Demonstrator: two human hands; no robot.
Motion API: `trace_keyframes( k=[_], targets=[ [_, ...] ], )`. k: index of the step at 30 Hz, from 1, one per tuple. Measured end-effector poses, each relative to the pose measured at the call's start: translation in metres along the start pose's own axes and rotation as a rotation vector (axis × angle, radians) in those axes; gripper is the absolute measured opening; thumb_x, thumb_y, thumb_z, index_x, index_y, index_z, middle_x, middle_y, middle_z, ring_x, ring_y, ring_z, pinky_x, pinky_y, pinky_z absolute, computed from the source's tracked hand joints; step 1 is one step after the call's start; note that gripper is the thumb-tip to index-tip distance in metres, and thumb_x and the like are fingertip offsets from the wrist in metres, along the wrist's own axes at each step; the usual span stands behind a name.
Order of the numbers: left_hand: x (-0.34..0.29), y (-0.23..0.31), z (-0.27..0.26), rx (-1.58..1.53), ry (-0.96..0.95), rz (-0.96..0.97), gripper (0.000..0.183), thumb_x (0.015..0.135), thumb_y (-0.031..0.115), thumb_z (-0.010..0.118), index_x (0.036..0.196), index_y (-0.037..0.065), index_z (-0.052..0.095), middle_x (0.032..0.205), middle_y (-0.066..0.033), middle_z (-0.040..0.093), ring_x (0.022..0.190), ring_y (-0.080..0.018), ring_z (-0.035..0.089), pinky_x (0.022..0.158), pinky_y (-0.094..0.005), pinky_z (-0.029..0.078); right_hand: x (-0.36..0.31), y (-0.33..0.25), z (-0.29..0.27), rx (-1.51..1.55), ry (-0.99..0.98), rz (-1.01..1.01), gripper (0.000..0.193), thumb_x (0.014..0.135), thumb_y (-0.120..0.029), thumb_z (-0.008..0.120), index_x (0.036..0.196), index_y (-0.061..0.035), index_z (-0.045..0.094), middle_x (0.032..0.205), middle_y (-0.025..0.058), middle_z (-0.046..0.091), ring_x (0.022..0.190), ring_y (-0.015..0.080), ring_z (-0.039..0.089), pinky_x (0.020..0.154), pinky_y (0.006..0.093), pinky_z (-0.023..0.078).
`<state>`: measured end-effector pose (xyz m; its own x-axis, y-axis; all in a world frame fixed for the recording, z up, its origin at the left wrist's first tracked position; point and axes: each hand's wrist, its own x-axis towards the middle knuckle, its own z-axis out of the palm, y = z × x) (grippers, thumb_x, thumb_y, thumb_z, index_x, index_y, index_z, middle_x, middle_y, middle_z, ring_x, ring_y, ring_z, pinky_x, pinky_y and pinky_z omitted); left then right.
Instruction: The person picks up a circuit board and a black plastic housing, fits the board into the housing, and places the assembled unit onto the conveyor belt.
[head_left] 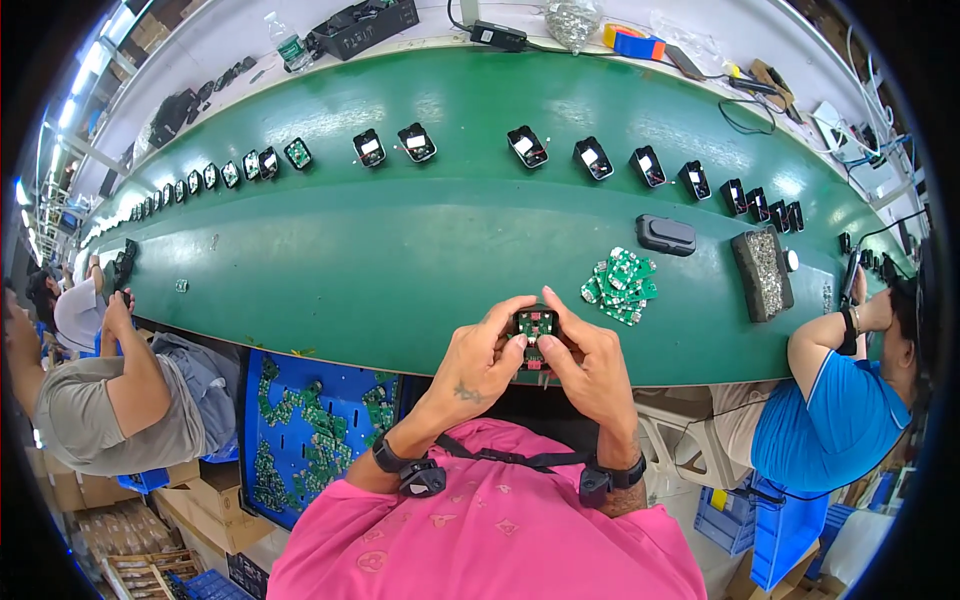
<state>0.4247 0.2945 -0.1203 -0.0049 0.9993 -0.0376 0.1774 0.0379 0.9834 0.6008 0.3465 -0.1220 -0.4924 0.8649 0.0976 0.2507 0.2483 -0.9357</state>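
Both of my hands meet at the table's near edge around one black plastic housing with a green circuit board (pixel 535 325) in it. My left hand (pixel 482 358) grips its left side, thumb pressed on the board. From the right, my right hand (pixel 588 360) holds the same piece, its thumb also on the board and its index finger along the far rim. A loose pile of green circuit boards (pixel 622 284) lies to the right of my right hand. Beyond that pile rests a closed black oblong case (pixel 666 235).
Black housings (pixel 527 146) stand in a long row across the green table (pixel 400 240). A dark tray of small metal parts (pixel 762 275) sits at the right. A blue bin (pixel 320 430) of circuit boards is at my lower left. People work on both sides, one in a blue shirt (pixel 815 430).
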Motion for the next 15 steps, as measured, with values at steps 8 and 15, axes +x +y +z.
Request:
trace_keyframes(
  k=[8, 15],
  targets=[
    [0.001, -0.020, 0.006, 0.199, 0.091, 0.121, 0.039, 0.095, 0.001, 0.050, 0.134, -0.001, 0.052, 0.098, -0.0079, 0.069, 0.072, -0.0059, 0.060, 0.061, -0.0235, 0.050, 0.005, 0.020, 0.008, 0.233, -0.048, 0.126, 0.051, 0.091, -0.002, 0.063, 0.141, -0.0016, 0.054, 0.086, -0.0002, 0.066, 0.069, 0.0040, 0.058, 0.055, 0.0228, 0.053],
    [0.030, -0.032, -0.020, -0.581, -0.077, -0.424, 0.034, 0.096, 0.014, 0.053, 0.128, 0.002, 0.059, 0.081, -0.0043, 0.066, 0.054, -0.0100, 0.059, 0.045, -0.0229, 0.046, 0.025, 0.020, 0.014, 0.466, -0.094, 0.361, 0.046, 0.099, -0.018, 0.059, 0.140, 0.0016, 0.053, 0.074, 0.0038, 0.064, 0.052, 0.0079, 0.057, 0.045, 0.0229, 0.048]
  ],
)
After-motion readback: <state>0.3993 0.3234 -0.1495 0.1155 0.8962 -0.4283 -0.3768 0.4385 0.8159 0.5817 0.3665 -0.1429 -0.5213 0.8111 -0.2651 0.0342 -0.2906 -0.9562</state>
